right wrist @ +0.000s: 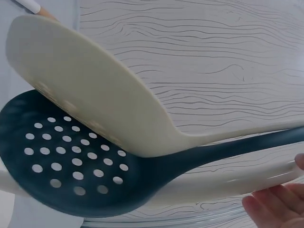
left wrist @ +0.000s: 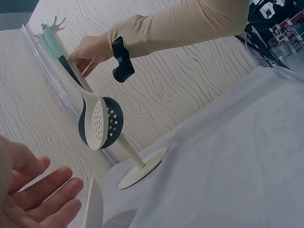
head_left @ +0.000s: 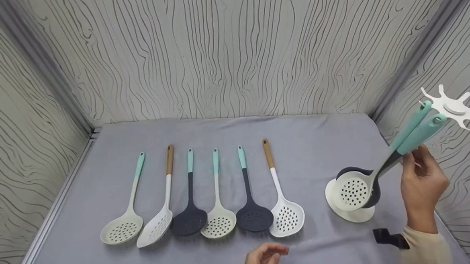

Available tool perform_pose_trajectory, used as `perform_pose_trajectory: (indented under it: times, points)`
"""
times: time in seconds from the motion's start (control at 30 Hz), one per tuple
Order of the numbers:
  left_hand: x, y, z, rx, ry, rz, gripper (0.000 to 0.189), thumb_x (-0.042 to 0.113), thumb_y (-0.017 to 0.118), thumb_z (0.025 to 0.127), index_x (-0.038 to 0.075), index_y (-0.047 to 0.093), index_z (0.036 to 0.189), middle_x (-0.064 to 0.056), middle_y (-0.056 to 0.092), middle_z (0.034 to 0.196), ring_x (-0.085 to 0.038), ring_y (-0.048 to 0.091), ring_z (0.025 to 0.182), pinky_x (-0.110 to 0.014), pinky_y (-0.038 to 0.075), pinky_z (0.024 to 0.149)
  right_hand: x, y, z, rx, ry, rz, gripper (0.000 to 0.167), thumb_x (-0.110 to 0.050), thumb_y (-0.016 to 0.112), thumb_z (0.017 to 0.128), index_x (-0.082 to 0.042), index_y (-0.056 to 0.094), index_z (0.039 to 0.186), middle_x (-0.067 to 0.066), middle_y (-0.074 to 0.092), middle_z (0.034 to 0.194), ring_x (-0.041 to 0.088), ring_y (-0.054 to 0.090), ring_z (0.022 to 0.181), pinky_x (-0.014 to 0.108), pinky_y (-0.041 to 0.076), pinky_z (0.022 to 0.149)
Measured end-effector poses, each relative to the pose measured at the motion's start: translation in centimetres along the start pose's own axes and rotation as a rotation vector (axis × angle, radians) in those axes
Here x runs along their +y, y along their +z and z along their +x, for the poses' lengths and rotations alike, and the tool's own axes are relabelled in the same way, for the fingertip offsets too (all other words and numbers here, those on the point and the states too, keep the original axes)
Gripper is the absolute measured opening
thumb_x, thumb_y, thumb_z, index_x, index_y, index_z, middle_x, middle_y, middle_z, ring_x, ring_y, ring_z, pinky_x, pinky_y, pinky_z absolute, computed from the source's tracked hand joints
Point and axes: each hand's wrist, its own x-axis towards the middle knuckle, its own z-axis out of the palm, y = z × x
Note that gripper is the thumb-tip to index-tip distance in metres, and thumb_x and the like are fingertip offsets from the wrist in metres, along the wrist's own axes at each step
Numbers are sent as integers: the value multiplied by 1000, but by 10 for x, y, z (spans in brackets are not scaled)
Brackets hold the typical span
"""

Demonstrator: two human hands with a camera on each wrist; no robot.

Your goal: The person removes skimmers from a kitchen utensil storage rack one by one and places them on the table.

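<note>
My right hand (head_left: 423,182) grips the white pole (right wrist: 228,187) of a utensil stand with a round base (head_left: 361,215) and a spoked hook top (head_left: 455,105). Two mint-handled skimmers hang from it, a cream skimmer (head_left: 352,192) overlapping a dark skimmer (right wrist: 78,164). At the near edge of the head view, my left hand (head_left: 261,260) has loosely bent fingers and holds nothing. Closest to it lies a white skimmer with a wooden handle (head_left: 288,219). In the left wrist view, a pale curved edge (left wrist: 95,204) rises beside the left fingers.
Left of that white skimmer, several more lie in a row, handles pointing away: a dark one (head_left: 254,217), a cream one (head_left: 219,223), another dark one (head_left: 190,222), a white one (head_left: 155,228) and a cream one (head_left: 122,228). Patterned panels (head_left: 223,55) border the grey cloth (head_left: 319,140).
</note>
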Motion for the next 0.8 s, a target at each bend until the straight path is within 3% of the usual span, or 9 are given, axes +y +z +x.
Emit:
perform_pose_trajectory:
  times: [0.17,0.27,0.33,0.4,0.53,0.63,0.8]
  points:
    - [10,17,11,-80,183,120,22,7,53,95,-5,62,111,-24,69,112,-8,68,103,-16,53,89,-4,-2,-10,67,19,-15,31,-6,60,92,2,64,121,-35,57,94,-17,59,90,1,48,82]
    - [17,30,21,-128,316,210,22,3,51,95,-4,62,112,-22,69,112,-17,69,107,-21,56,90,-7,-2,-12,121,11,-2,24,-5,59,91,3,68,112,-32,58,91,-14,60,88,3,49,81]
    - [21,40,28,-155,357,240,23,1,50,95,-3,62,114,-21,69,113,-17,68,109,-22,56,92,-10,-1,-11,148,7,-3,20,-6,60,90,3,70,106,-31,57,90,-14,59,86,3,49,80]
    - [26,49,36,-168,392,265,24,0,49,95,-3,61,115,-20,69,115,-17,67,111,-23,55,95,-11,-1,-8,156,15,4,20,-7,60,90,2,69,105,-30,57,91,-12,59,88,4,50,82]
    - [37,65,55,-150,432,289,26,1,49,94,-1,62,116,-17,69,117,-14,66,113,-21,53,98,-9,0,1,111,73,55,29,-7,61,90,2,63,118,-25,58,95,-8,60,94,5,49,85]
    - [45,75,72,-125,443,296,25,2,49,94,1,62,116,-14,70,117,-13,65,114,-19,51,100,-4,2,7,42,87,98,34,-3,61,90,3,61,123,-26,60,96,-9,61,93,4,49,83]
    - [59,91,101,-99,442,308,26,4,49,95,2,62,118,-11,69,120,-12,64,117,-17,48,103,7,5,9,-23,69,102,31,3,60,88,2,64,119,-31,62,92,-12,62,87,2,50,78]
